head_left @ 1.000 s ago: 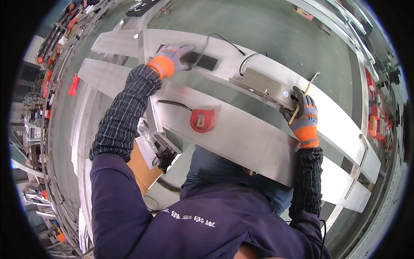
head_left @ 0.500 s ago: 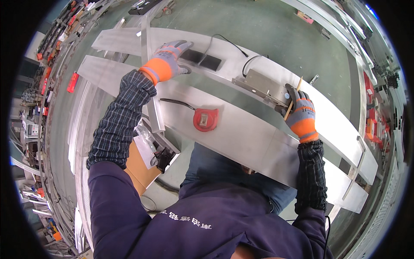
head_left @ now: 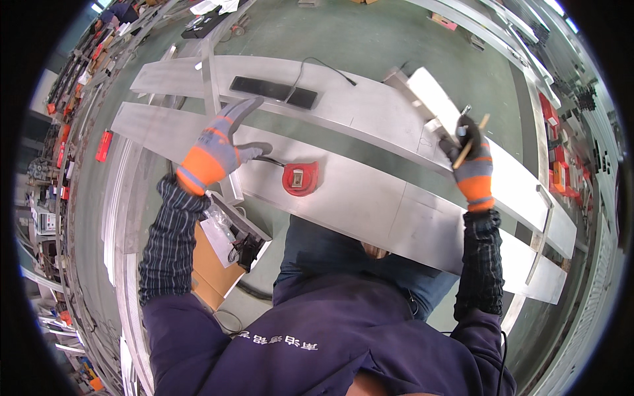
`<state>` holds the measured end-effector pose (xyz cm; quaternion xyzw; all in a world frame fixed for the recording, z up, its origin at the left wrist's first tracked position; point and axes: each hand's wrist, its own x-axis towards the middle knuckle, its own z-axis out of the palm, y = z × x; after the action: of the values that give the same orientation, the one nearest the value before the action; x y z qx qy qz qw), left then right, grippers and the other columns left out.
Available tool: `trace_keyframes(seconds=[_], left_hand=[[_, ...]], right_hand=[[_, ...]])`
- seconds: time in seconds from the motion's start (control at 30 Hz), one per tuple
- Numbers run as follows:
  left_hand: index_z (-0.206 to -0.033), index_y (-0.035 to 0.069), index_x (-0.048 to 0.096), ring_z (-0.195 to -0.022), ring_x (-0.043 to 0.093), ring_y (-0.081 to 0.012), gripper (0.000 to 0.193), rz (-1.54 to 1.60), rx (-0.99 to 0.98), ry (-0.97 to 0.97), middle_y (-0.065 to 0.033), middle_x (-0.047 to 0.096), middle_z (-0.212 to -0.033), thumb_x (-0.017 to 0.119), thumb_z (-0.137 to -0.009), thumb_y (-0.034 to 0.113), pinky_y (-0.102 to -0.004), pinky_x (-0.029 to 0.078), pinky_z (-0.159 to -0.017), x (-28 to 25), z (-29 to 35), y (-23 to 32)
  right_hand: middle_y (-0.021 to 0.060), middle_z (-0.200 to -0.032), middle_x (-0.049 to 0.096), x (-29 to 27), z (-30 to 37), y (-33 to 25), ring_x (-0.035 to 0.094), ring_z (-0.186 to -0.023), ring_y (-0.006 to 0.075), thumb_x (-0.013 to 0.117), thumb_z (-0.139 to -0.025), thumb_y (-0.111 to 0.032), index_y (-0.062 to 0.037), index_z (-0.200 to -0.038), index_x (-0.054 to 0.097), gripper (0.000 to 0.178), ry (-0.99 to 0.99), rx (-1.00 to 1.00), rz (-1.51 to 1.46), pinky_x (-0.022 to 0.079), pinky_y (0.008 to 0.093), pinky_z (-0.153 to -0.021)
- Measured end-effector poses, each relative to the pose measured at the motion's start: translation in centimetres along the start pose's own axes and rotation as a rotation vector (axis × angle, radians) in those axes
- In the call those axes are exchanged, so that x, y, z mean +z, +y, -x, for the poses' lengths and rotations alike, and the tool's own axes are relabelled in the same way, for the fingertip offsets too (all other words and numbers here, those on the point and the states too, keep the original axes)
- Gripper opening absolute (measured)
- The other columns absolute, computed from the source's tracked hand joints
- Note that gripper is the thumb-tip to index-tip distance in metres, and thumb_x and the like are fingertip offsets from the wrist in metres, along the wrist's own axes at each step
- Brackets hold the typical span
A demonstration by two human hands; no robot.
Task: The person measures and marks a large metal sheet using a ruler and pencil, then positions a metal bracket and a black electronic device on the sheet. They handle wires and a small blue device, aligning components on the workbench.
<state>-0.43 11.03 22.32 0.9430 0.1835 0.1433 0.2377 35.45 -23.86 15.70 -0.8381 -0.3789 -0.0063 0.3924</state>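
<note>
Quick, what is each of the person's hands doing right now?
Left hand: open, fingers spread over the metal panel, holding nothing.
Right hand: closed around a pencil and a small metal tool.

This is a metal workshop or factory floor. Long aluminium sheets [head_left: 343,191] run from ten o'clock to four o'clock across the middle, over a green painted concrete floor [head_left: 370,39]. Racks of tools and parts [head_left: 63,132] line the rim at nine o'clock, and red boxes on shelving [head_left: 555,152] stand at three o'clock. A red tape measure [head_left: 300,179] lies at the centre, with more metal bars [head_left: 132,218] stacked at eight o'clock.
</note>
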Motion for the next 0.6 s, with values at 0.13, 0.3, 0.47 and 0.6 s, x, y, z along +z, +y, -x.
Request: trace_keyframes(seconds=[0.13,0.3,0.47,0.6], left_hand=[[-0.154,0.008,0.05,-0.141,0.053,-0.0317,0.091,0.282,-0.052,0.047,-0.0165,0.055,-0.153,0.093,-0.075,0.02,-0.0421,0.044,-0.116,0.5,3.1,1.3],[-0.163,0.004,0.034,-0.147,0.046,-0.0326,0.123,0.433,0.084,0.063,-0.0176,0.048,-0.159,0.102,-0.061,0.023,-0.0453,0.038,-0.121,2.0,2.1,7.2],[-0.165,0.002,0.023,-0.151,0.039,-0.0352,0.142,0.665,0.463,0.224,-0.0222,0.035,-0.165,0.105,-0.055,0.037,-0.0483,0.036,-0.122,3.0,-1.9,14.9],[-0.168,0.003,0.012,-0.157,0.025,-0.0424,0.149,0.506,0.598,0.319,-0.0247,0.016,-0.172,0.099,-0.058,0.053,-0.0539,0.025,-0.127,2.0,-1.7,14.9]], right_hand=[[0.0193,-0.132,0.068,-5.5,1.0,0.2,0.066,-0.119,0.0249,0.077,-0.094,-0.012,-0.0015,-0.142,0.059,0.053,0.341,-0.147,-0.138,0.053,0.0355,-0.101],[0.0199,-0.141,0.063,-12.5,3.6,-5.7,0.063,-0.129,0.0261,0.073,-0.097,-0.012,0.0017,-0.151,0.048,0.061,0.284,-0.201,-0.06,0.054,0.0375,-0.104],[0.0182,-0.138,0.063,-10.9,5.4,-12.9,0.066,-0.123,0.0245,0.083,-0.091,-0.019,0.003,-0.151,0.046,0.074,0.17,-0.493,-0.09,0.056,0.0357,-0.1],[0.0176,-0.116,0.069,-8.3,8.2,-17.7,0.069,-0.104,0.0326,0.093,-0.074,-0.022,0.0022,-0.135,0.061,0.073,-0.058,-0.521,-0.214,0.055,0.0421,-0.09]])
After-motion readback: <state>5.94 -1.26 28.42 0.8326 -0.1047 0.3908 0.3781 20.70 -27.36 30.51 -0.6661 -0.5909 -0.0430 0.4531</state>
